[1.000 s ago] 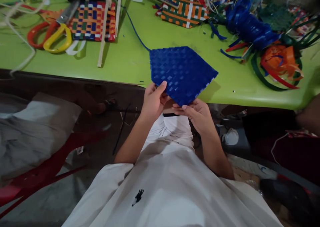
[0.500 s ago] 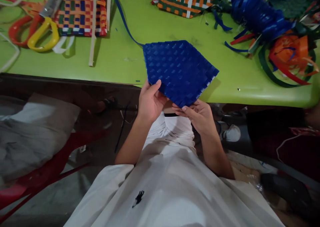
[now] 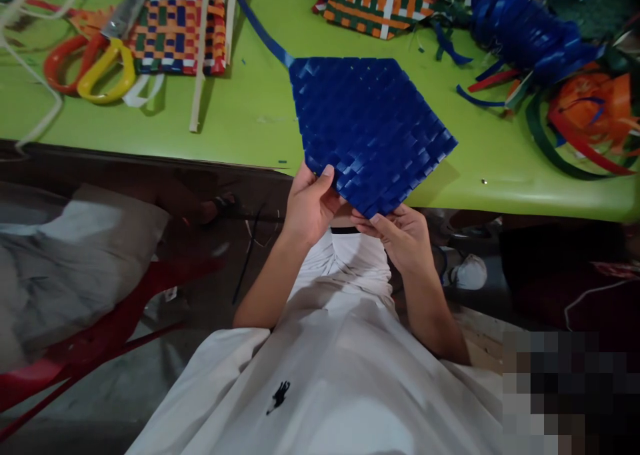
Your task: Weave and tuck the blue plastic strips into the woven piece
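A blue woven piece (image 3: pixel 370 128), made of flat glossy strips and roughly five-sided, is held at the front edge of the table. My left hand (image 3: pixel 313 205) pinches its lower left edge, thumb on top and fingers beneath. With thumb and fingers, my right hand (image 3: pixel 400 231) grips the bottom corner. From the upper left corner a single loose blue strip (image 3: pixel 263 31) runs back over the tabletop. The fingers under the weave are partly hidden.
On the green table (image 3: pixel 250 108) lie scissors (image 3: pixel 107 75) with red and yellow handles, a multicoloured woven piece (image 3: pixel 175 28), a thin wooden stick (image 3: pixel 200 75), another woven piece (image 3: pixel 380 5), and blue strips (image 3: pixel 530 35). A seated person's leg (image 3: pixel 100 235) shows at left.
The blue woven piece has tilted up to face me more, its far edge rising in view. Both hands keep their grip. The whole view has shifted slightly.
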The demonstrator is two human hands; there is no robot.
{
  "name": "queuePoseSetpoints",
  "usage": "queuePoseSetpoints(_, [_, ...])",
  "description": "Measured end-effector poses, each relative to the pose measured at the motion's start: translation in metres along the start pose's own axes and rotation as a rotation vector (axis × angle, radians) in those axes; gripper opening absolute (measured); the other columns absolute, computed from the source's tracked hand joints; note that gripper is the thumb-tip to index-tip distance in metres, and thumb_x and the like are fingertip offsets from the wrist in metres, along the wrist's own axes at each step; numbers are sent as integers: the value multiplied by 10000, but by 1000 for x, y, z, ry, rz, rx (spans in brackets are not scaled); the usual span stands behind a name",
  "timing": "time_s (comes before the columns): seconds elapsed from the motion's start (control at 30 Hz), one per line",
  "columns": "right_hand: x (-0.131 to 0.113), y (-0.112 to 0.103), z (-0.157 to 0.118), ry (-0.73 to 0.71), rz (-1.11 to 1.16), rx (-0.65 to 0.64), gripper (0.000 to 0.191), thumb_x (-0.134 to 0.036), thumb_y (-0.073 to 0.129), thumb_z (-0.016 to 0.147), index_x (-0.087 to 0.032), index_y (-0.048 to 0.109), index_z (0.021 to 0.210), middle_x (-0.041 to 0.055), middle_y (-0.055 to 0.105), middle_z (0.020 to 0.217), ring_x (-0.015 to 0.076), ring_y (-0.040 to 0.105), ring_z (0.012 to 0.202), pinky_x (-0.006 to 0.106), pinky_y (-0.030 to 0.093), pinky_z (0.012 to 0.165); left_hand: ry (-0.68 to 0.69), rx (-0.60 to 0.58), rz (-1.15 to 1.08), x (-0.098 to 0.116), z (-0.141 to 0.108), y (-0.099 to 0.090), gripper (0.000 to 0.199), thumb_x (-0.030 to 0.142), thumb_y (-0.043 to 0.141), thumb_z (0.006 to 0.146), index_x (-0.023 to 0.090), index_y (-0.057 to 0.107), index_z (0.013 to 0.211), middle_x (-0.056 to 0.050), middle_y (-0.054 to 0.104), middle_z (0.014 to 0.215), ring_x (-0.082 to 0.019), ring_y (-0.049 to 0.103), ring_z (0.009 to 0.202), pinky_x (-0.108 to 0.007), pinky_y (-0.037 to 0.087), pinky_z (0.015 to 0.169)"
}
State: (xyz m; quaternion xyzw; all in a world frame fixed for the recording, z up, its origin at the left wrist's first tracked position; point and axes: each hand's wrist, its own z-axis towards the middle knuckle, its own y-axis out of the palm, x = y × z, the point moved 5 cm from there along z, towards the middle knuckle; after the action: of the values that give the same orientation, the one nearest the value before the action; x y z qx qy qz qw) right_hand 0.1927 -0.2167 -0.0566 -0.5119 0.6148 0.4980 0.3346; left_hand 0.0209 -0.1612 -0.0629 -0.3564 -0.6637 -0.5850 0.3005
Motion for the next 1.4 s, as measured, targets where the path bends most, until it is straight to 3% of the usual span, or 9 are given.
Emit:
queuePoseSetpoints(0.17, [6,-3,1,-39,24,10,413,-512,1030,849,-236,841,1092,93,919,1102,317,911,1042,507,764,1025,-5,-26,-43,0,-1,2,393,411,817,1002,302,681,1354,-62,805,1358,-292,802,1257,-414,700,998])
queuePoseSetpoints(0.37, [-1,-5,3,-64,106,-73,426,-526,1009,871,-252,834,1146,80,920,1148,318,905,1095,533,738,1085,-1,-47,-161,11,-2,7,603,206,848,909,327,641,1462,-47,824,1356,-288,773,1381,-424,671,1139])
queuePoseSetpoints(0.47, [-4,-8,1,-53,108,-104,371,-458,1001,888,-244,862,1158,90,922,1150,306,908,1081,490,746,1055,18,-31,-174,15,-2,7,632,151,798,933,350,634,1510,-35,835,1312,-257,791,1330,-381,693,1088])
queuePoseSetpoints(0.63, [0,-14,0,-54,64,-35,318,-413,996,882,-225,878,1110,93,924,1109,314,915,1021,478,769,971,21,2,-134,10,0,4,608,152,792,932,378,666,1482,-22,830,1304,-253,791,1271,-336,719,915])
queuePoseSetpoints(0.8, [2,-12,0,-23,73,21,323,-423,1028,836,-221,891,1047,78,925,1044,296,919,964,420,781,892,37,4,-152,7,0,5,547,148,815,932,363,699,1423,-16,826,1229,-223,799,1099,-259,647,705])
queuePoseSetpoints(1.07, [1,-13,0,-24,77,70,334,-446,1060,796,-222,904,989,68,922,985,273,918,904,373,783,845,44,-27,-130,8,-1,12,563,133,728,994,338,643,1511,-43,829,1271,-207,794,1091,-235,624,676])
queuePoseSetpoints(1.23, [3,-15,1,-46,110,98,308,-414,1071,772,-228,903,952,54,918,947,251,915,879,336,774,826,0,-4,-111,7,-3,9,586,172,786,960,353,642,1498,-33,818,1271,-233,793,1172,-307,689,852])
queuePoseSetpoints(1.4, [5,-18,2,-41,94,126,307,-402,1060,765,-219,895,947,62,917,946,261,915,881,335,770,814,-1,-94,-95,3,-3,9,906,270,1006,792,375,568,1577,-27,808,1249,-275,794,1247,-457,671,1125])
